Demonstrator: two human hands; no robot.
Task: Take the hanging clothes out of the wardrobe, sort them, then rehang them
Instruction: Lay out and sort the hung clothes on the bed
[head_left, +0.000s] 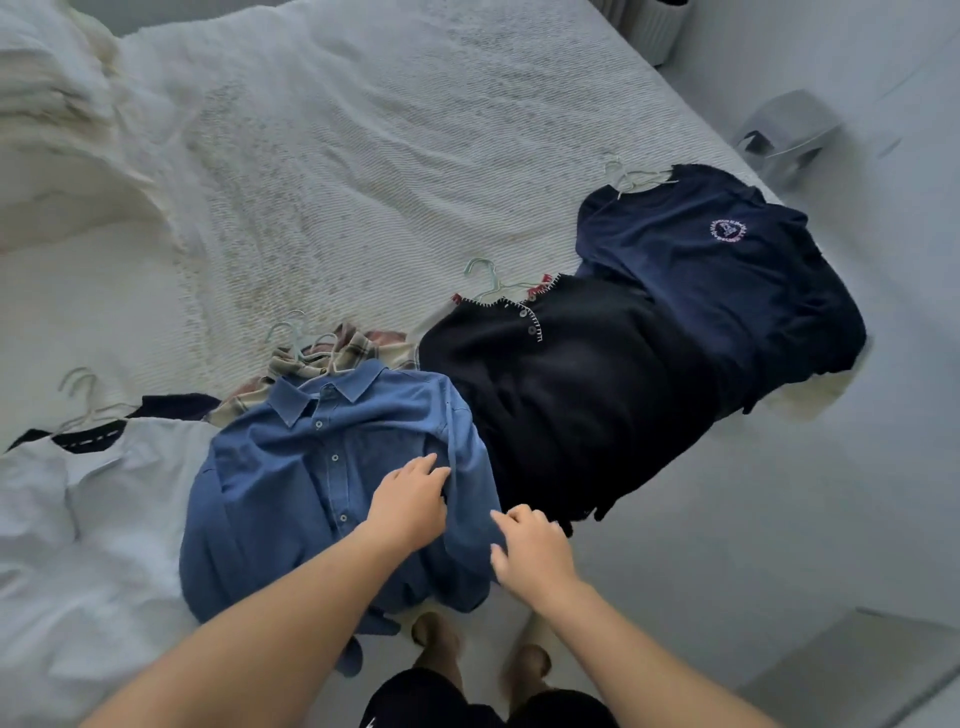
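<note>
A blue denim shirt (317, 488) lies on its hanger at the bed's near edge, on top of a plaid shirt (337, 351). My left hand (410, 506) rests on the denim shirt's right side with fingers fairly straight. My right hand (532, 553) touches the shirt's right sleeve edge, fingers loosely bent; whether it pinches the cloth is unclear. To the right lie a black cardigan (566, 395) with white stitching and a navy sweatshirt (717, 275) with a round logo. A white shirt (104, 499) lies at the left over a dark garment.
All garments lie on a white textured bedspread (337, 156), each with a pale wire hanger at its neck. Rumpled cream bedding (57, 114) is heaped at the far left. A grey object (784, 135) stands on the floor past the bed's right edge. My feet show below.
</note>
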